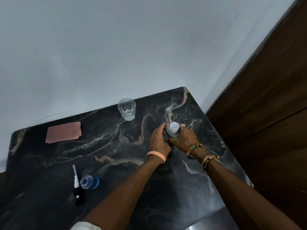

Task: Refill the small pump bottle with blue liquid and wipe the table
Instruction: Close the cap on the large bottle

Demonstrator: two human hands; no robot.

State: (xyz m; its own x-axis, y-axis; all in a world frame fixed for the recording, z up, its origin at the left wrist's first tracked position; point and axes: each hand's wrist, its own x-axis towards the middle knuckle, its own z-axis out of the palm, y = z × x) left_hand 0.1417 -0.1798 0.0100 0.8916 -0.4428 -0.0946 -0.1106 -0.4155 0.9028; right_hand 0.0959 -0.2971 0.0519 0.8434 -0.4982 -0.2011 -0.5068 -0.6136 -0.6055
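Note:
A large clear bottle (172,131) with a white cap and a blue label stands upright at the right of the dark marble table (116,146). My left hand (158,140) grips its left side and my right hand (183,138) wraps round its right side. The small pump bottle (90,182) with blue liquid stands open near the table's front left. Its white and black pump head (76,185) lies beside it on the left. A pink cloth (64,132) lies folded at the back left.
A glass of water (127,109) stands at the back edge near the white wall. A dark wooden door (265,97) runs along the right, close to the table's right edge.

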